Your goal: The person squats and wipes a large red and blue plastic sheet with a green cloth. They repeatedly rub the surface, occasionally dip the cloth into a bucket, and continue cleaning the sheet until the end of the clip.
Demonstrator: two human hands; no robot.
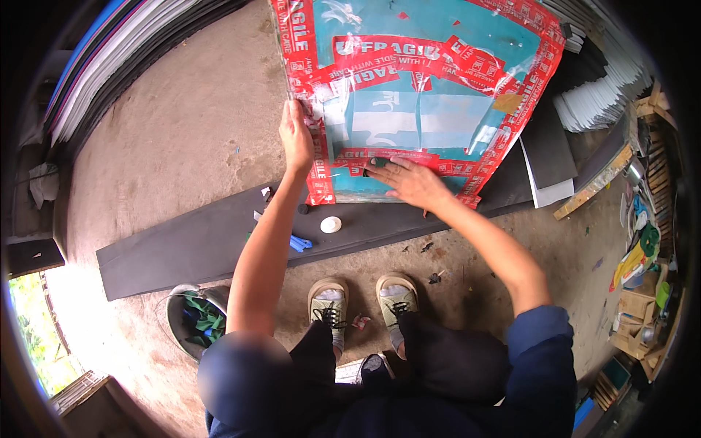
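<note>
A large flat package (pixel 380 102) wrapped in clear plastic, turquoise and white underneath and edged with red-and-white printed tape, lies in front of me. My left hand (pixel 296 142) grips its left edge, with part of the fingers hidden behind the side. Over the near taped border, my right hand (pixel 412 184) presses a small dark scrap (pixel 378 162) against the surface with its fingertips. The scrap looks like cloth, though most of it is covered by the fingers. Close to the package's near left corner sit a round white lid-like piece (pixel 331 224) and a blue tool (pixel 299 243).
Under the package runs a long dark sheet (pixel 168 248) on the concrete floor. A bucket of green scraps (pixel 201 321) stands left of my feet. Stacked sheets (pixel 109 87) rise at the far left, more white sheets (pixel 606 95) at the right. Wooden boxes (pixel 635 314) line the right side.
</note>
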